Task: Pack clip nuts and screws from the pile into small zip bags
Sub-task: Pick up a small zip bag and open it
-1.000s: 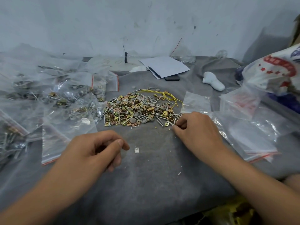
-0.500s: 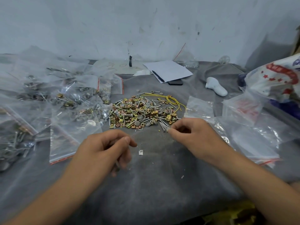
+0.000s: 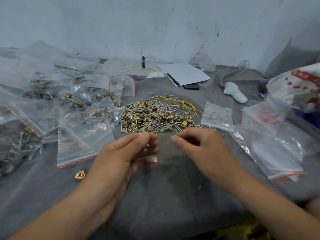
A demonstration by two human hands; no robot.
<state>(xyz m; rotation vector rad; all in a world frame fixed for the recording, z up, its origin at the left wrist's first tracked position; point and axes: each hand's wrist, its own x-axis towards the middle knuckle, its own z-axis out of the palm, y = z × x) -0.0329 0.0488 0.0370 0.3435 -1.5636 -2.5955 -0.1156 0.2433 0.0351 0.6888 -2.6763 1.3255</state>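
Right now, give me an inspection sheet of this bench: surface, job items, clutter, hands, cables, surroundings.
Surface: grey cloth, a few specks on it.
Job items: pile of clip nuts and screws at centre; filled bags to the left; empty bags to the right; one stray clip nut near the left wrist.
Clutter: paper, pen, phone, white lump, printed sack.
Hands: left hand pinches a clear bag; right hand blurred beside it.
Cables: yellow wire on the pile.
Surroundings: scuffed white wall.

Bare grey cloth (image 3: 155, 196) near edge passable, hardware pile (image 3: 155, 115) ahead, filled zip bags (image 3: 72, 104) crowding left, empty zip bags (image 3: 270, 149) right, stray clip nut (image 3: 80, 175) near-left.
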